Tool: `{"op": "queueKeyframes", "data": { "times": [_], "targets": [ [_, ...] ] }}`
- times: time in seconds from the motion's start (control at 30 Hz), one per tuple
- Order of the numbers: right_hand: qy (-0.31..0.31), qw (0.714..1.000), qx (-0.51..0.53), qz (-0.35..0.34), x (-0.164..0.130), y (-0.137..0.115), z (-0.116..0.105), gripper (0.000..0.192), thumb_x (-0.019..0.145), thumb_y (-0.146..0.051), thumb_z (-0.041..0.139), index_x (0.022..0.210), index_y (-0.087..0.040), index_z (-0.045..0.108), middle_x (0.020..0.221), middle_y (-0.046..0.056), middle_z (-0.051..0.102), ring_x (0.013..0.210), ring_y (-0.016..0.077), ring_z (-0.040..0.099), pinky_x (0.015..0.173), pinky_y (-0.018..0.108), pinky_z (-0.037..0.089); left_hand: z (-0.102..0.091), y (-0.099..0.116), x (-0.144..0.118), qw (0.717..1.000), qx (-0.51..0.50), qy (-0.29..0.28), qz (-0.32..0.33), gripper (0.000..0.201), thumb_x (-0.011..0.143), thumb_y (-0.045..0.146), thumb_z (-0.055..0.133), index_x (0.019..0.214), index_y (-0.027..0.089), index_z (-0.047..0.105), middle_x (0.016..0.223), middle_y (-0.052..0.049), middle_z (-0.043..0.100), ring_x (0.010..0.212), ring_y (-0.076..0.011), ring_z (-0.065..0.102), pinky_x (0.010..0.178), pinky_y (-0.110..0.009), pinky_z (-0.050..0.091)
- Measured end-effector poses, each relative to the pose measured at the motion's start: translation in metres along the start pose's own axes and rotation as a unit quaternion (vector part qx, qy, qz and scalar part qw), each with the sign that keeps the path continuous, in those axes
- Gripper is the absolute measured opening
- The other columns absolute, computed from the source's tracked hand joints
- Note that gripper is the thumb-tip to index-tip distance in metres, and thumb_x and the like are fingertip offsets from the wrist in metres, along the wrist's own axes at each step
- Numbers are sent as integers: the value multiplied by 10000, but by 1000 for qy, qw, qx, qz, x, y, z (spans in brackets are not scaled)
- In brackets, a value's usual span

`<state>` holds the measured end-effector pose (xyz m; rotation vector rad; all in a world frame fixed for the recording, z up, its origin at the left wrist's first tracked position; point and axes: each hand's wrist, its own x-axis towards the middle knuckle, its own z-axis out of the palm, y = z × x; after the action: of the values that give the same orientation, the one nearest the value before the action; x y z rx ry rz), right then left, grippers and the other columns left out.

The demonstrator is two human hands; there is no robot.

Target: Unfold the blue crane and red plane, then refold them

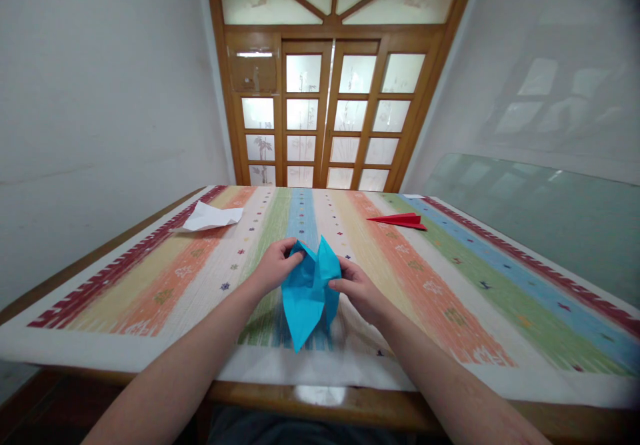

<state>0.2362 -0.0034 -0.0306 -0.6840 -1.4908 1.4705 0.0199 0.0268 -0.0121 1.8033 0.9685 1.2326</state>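
A folded sheet of blue paper (303, 298) is held up between my hands over the front part of the table, its pointed lower corner hanging down. My left hand (281, 260) pinches its upper left edge, thumb on the near side. On the right edge, my right hand (356, 284) grips the paper with the thumb in front and the other fingers mostly behind it. Two pointed flaps stand up at the top with a fold between them. Part of the paper's right side lies in shadow.
A striped tablecloth (200, 298) covers the table. Towards the far left lies a creased white sheet of paper (213, 216). A red paper plane (400, 220) rests at the far right. Beyond the table stand wooden doors (327, 112), with a greenish glass panel (530, 198) along the right wall.
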Motion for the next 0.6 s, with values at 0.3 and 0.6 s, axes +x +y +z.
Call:
{"op": "queueKeyframes", "data": {
  "times": [0.3,0.6],
  "targets": [
    [262,915,-241,-191,1,-3,-1,167,803,-255,703,965,-275,666,980,48,638,954,249,566,916,407,433,0,23,-22,910,206,204,295,181,856,134,618,962,222,735,928,-48,662,885,-182,620,809,-312,509],
    [113,978,99,144,6,9,4,487,873,-717,536,904,-232,568,757,15,649,622,161,619,558,284,491,5,30,-31,828,300,178,439,149,883,130,626,915,250,708,964,-52,667,926,-185,623,838,-339,526]
  ]
}}
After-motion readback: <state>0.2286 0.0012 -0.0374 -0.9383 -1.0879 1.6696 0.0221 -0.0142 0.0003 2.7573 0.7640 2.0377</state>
